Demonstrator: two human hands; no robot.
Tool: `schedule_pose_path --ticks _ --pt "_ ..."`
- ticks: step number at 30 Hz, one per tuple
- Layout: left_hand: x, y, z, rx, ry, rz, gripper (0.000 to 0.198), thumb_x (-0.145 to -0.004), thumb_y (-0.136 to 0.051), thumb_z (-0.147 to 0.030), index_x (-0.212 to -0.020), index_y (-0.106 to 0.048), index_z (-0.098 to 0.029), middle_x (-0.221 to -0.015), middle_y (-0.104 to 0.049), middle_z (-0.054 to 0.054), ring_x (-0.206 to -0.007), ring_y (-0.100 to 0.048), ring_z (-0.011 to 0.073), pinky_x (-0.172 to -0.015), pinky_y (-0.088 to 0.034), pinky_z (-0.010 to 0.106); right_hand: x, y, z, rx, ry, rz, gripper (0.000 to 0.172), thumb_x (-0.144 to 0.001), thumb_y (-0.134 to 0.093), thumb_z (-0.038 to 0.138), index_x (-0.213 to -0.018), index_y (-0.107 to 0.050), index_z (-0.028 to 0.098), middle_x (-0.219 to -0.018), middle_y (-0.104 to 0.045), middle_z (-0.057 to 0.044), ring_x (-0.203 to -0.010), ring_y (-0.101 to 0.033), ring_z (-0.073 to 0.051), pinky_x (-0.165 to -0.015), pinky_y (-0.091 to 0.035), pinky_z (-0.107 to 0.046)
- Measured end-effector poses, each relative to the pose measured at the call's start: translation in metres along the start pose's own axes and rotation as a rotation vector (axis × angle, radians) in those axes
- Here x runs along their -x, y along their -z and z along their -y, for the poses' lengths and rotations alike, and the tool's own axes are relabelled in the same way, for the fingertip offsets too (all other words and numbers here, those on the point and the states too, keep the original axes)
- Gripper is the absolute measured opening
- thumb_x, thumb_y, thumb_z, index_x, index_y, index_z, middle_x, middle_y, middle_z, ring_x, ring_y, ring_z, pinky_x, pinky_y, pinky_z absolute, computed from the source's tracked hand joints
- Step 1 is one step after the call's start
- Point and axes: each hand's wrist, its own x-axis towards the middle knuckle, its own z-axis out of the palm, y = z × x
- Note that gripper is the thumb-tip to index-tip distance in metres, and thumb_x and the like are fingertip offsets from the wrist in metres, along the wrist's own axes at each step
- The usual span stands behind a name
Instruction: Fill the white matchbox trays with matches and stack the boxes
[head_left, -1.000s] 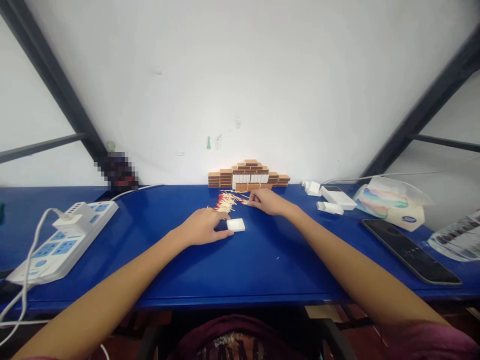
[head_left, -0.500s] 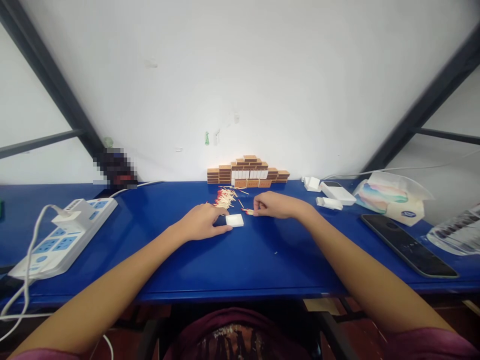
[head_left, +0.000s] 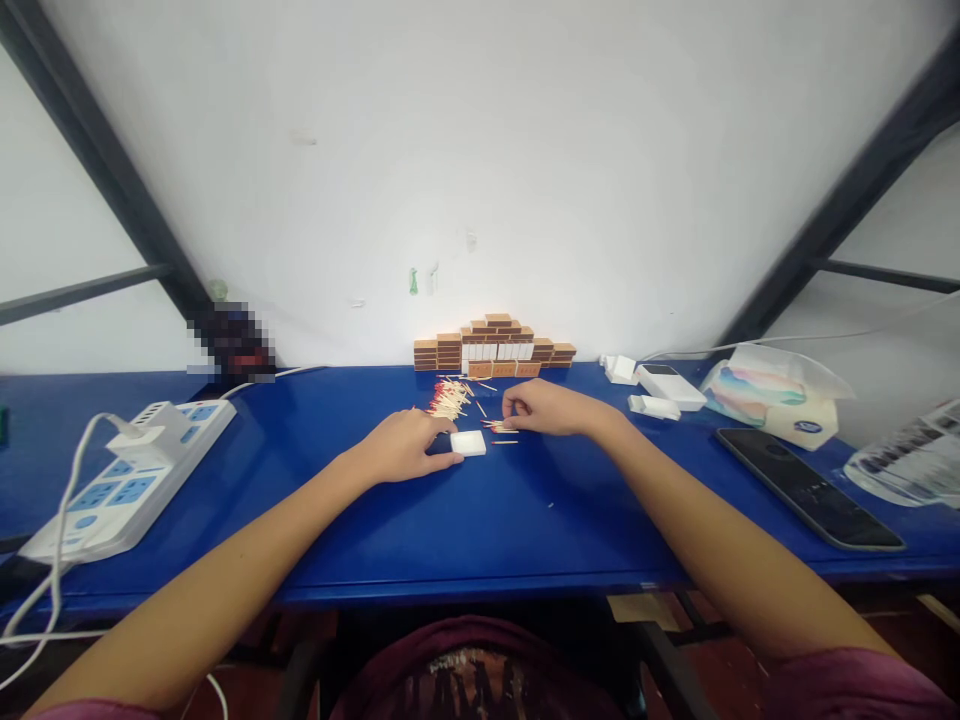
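Note:
My left hand [head_left: 409, 445] rests on the blue table, thumb and fingers closed about the left end of a small white matchbox tray [head_left: 469, 443]. To the right of the tray my right hand [head_left: 551, 407] has its fingers curled, fingertips pinched on a few matches [head_left: 496, 427] at the tabletop. A single match [head_left: 505, 442] lies just below those fingertips. Behind the tray is a loose pile of red-headed matches [head_left: 450, 398], partly covered by my left hand. The inside of the tray is too small to make out.
A stepped stack of matchboxes [head_left: 499, 330] stands against the wall. On the left lies a power strip [head_left: 135, 480] with a white cable. A phone [head_left: 806, 487], a tissue pack [head_left: 780, 395] and white gadgets [head_left: 669, 385] are on the right.
A single match now lies apart on the table below my right fingertips, and the small bunch there has spread. My left hand and the tray have hardly moved.

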Motion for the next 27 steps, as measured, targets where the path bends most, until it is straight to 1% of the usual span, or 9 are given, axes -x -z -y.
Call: schedule_pose_path --ticks 4,8,11,15,18,21,27 --pt "0.0000 0.0003 -0.0007 0.011 0.000 0.005 0.041 -0.097 -0.062 -0.057 -0.115 -0.074 -0.022 -0.073 -0.069 0.001 -0.069 -0.065 0.0193 -0.073 -0.043 0.031 0.0007 -0.0001 -0.0002 -0.012 0.012 0.021 0.028 -0.091 -0.074 0.048 -0.088 -0.071 0.020 -0.082 -0.071 -0.005 -0.068 -0.059 -0.016 -0.060 -0.037 -0.028" --pt "-0.0002 0.0010 -0.0009 0.014 -0.002 0.002 0.040 -0.097 -0.063 -0.056 -0.115 -0.074 -0.023 -0.074 -0.069 0.001 -0.068 -0.064 0.0187 -0.070 -0.041 0.030 -0.0005 -0.0042 0.0028 -0.032 -0.009 0.023 0.026 -0.093 -0.071 0.045 -0.087 -0.070 0.020 -0.081 -0.071 -0.005 -0.067 -0.059 -0.016 -0.060 -0.038 -0.029" --pt "0.0002 0.0007 -0.0008 0.012 -0.004 0.000 0.040 -0.097 -0.063 -0.057 -0.115 -0.074 -0.023 -0.073 -0.069 0.000 -0.068 -0.064 0.0186 -0.070 -0.041 0.031 -0.0004 -0.0057 0.0037 -0.044 -0.039 0.045 0.028 -0.092 -0.073 0.046 -0.085 -0.069 0.020 -0.082 -0.072 -0.006 -0.067 -0.059 -0.017 -0.060 -0.039 -0.029" --pt "0.0004 -0.0002 -0.0004 0.036 -0.010 -0.007 0.041 -0.097 -0.062 -0.057 -0.117 -0.074 -0.023 -0.071 -0.068 0.000 -0.067 -0.064 0.0178 -0.070 -0.041 0.030 0.0015 -0.0037 0.0027 -0.013 -0.074 0.087 0.020 -0.092 -0.073 0.039 -0.086 -0.068 0.021 -0.083 -0.072 -0.006 -0.067 -0.059 -0.018 -0.061 -0.039 -0.030" --pt "0.0000 -0.0002 0.0000 0.035 -0.016 -0.033 0.041 -0.097 -0.062 -0.056 -0.116 -0.074 -0.022 -0.072 -0.068 0.000 -0.065 -0.062 0.0170 -0.067 -0.040 0.030 0.0026 -0.0018 0.0015 0.024 -0.063 0.065 0.017 -0.095 -0.068 0.034 -0.086 -0.066 0.021 -0.083 -0.072 -0.006 -0.068 -0.058 -0.018 -0.061 -0.038 -0.031" --pt "-0.0002 0.0005 0.0008 0.018 -0.020 -0.044 0.040 -0.098 -0.062 -0.056 -0.113 -0.074 -0.021 -0.074 -0.068 0.001 -0.065 -0.062 0.0169 -0.065 -0.039 0.030 0.0034 -0.0001 0.0009 0.061 -0.063 0.031 0.019 -0.098 -0.063 0.033 -0.084 -0.065 0.020 -0.081 -0.071 -0.006 -0.069 -0.058 -0.019 -0.063 -0.038 -0.031" --pt "-0.0003 0.0010 0.0011 0.012 -0.007 -0.017 0.039 -0.097 -0.063 -0.056 -0.113 -0.073 -0.021 -0.072 -0.067 0.001 -0.065 -0.062 0.0177 -0.065 -0.038 0.030 0.0067 0.0043 0.0069 0.064 -0.018 -0.015 0.020 -0.100 -0.058 0.031 -0.084 -0.063 0.019 -0.082 -0.070 -0.006 -0.068 -0.055 -0.017 -0.063 -0.035 -0.030"
